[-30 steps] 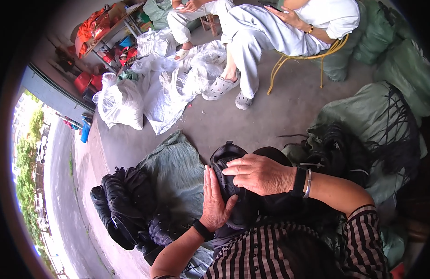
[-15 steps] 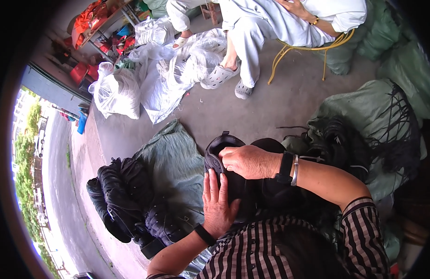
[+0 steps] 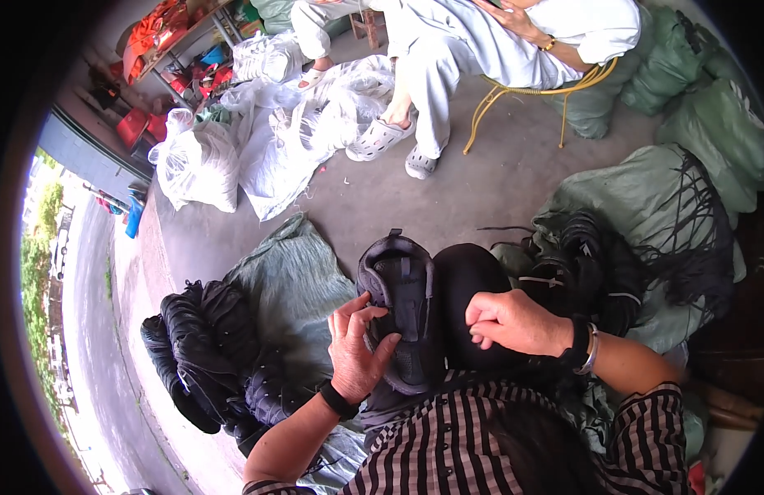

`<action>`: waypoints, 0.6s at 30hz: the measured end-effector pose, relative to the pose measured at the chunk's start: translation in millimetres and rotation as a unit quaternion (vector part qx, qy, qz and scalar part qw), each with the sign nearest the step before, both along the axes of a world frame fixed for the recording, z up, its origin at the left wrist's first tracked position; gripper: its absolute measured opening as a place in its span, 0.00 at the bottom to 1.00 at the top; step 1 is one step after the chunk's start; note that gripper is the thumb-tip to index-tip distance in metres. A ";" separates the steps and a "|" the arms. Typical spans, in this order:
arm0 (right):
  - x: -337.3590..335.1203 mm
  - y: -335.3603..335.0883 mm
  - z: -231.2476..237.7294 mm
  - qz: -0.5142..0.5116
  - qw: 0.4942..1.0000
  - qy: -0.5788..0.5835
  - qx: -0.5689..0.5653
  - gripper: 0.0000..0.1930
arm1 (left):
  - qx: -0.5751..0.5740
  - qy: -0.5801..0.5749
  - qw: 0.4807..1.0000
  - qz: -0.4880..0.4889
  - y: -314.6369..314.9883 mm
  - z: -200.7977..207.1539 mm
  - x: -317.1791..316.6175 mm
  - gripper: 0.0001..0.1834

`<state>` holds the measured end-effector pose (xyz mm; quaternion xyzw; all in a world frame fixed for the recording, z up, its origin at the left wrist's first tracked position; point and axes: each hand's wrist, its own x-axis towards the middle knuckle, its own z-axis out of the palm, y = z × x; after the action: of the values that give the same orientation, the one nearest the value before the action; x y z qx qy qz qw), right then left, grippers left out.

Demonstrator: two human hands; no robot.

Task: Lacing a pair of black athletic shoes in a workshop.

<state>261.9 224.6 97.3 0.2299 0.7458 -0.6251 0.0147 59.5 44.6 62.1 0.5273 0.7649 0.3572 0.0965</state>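
A black lace-up-style shoe [image 3: 411, 309] lies on my lap, its heel loop pointing away from me and its opening facing up. My left hand [image 3: 359, 346] holds the shoe along its left side, the index finger bent over the edge and the thumb on the upper. Over my right thigh, apart from the shoe, my right hand [image 3: 514, 323] is closed with fingertips pinched together. Whatever is between those fingertips, if anything, is too small to make out. My dark-clad right knee [image 3: 468, 280] stands beside the shoe.
Black shoes [image 3: 204, 346] are piled at left beside a green woven sack [image 3: 291, 272]. More black shoes [image 3: 592, 247] and a sack with dark laces [image 3: 687, 223] lie at right. Ahead, a person sits on a yellow chair [image 3: 563, 91], near white plastic bags [image 3: 202, 165].
My right hand has drawn out of the shoe's opening and moved right, toward me. My left hand has shifted from lying flat on the shoe to bent fingers at its side.
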 end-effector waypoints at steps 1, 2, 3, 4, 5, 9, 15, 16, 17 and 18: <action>-8.3 -9.1 -2.0 -0.013 0.998 0.031 -0.051 0.04 | -0.001 0.002 1.000 0.000 0.2 0.0 1.7 0.26; -13.9 -13.5 -6.8 0.015 0.998 0.050 0.037 0.03 | -0.003 0.013 1.000 0.012 1.5 0.2 4.6 0.26; -20.1 -17.0 -13.8 0.044 0.989 0.069 0.124 0.03 | -0.005 0.024 0.999 0.025 2.5 0.5 7.2 0.27; -27.3 -19.9 -20.3 0.028 0.970 0.142 0.193 0.03 | -0.016 0.034 0.999 0.030 4.5 0.5 10.6 0.28; -32.6 -21.4 -21.2 0.028 0.964 0.157 0.211 0.03 | -0.017 0.034 0.999 0.029 5.9 1.0 13.7 0.28; -45.9 -13.9 -32.7 0.071 0.932 0.154 0.319 0.03 | -0.037 0.047 0.997 0.039 5.1 5.1 18.9 0.26; -51.3 -11.3 -31.2 0.035 0.958 0.185 0.214 0.04 | -0.002 0.056 0.998 0.019 -0.3 -6.2 2.7 0.26; -50.8 -14.2 -29.3 0.023 0.968 0.202 0.147 0.05 | 0.004 0.031 0.999 0.018 -1.6 -8.7 0.2 0.26; -48.2 -17.9 -27.1 0.023 0.968 0.201 0.147 0.05 | 0.010 0.006 1.000 0.017 -2.3 -11.2 -1.4 0.25; -43.9 -22.2 -25.1 -0.020 0.979 0.189 0.078 0.05 | 0.000 -0.006 1.000 0.014 -2.4 -13.7 -2.5 0.26</action>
<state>218.0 202.3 72.1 0.1229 0.7765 -0.5976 -0.1575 57.0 42.2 48.4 0.5144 0.7715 0.3619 0.0964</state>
